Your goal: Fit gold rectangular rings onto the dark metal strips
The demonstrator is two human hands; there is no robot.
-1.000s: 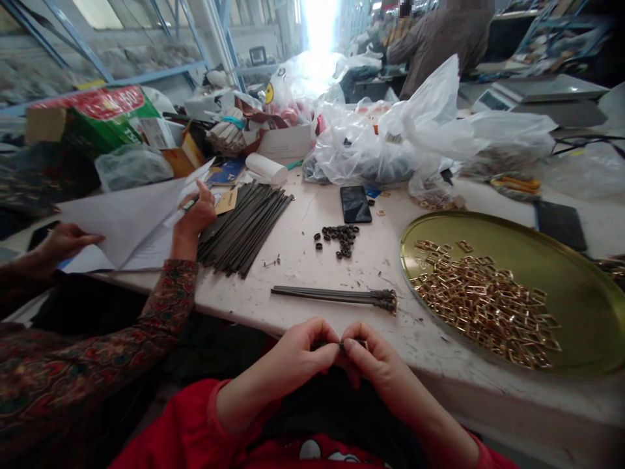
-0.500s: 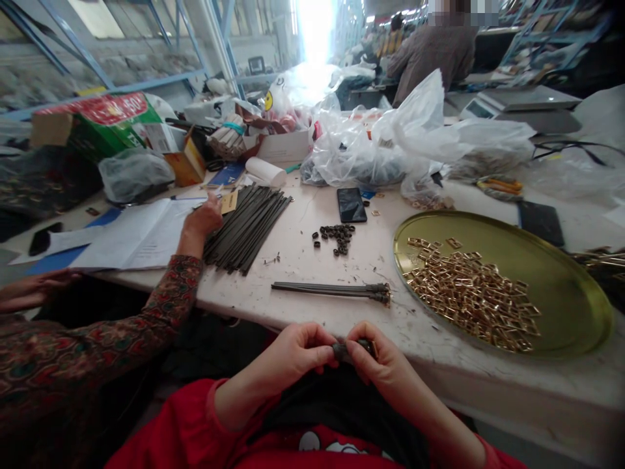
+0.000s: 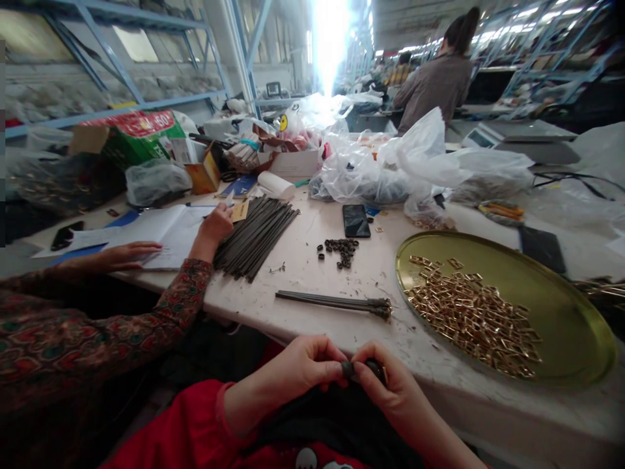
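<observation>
Though most writing here is too far off to read, a green box [image 3: 131,140] has a red band with what looks like "50" on it. A white plastic bag [image 3: 312,111] shows a yellow smiley face [image 3: 282,122]. A small tan tag [image 3: 239,210] lies by some papers, but its words are too small to read.

Near the table edge, the left hand [image 3: 303,368] and the right hand [image 3: 390,384] are close together. Both pinch a small dark piece [image 3: 354,369] with their fingers, so the gap between them is narrow. The piece is held just off the table, over the person's lap.

On the white table [image 3: 312,326] lie a long bunch of dark rods [image 3: 256,238], a few more rods [image 3: 336,303], a little heap of dark rings [image 3: 339,251], a black phone [image 3: 356,220], and a big gold tray [image 3: 561,326] full of gold buckles [image 3: 469,319].

A co-worker's patterned sleeve [image 3: 97,319] comes in from the left. One hand [image 3: 117,256] now lies flat on the open papers [image 3: 170,234], but a moment ago it was off them, by the table edge. The other hand [image 3: 215,228] sits just beside the rods.
</observation>
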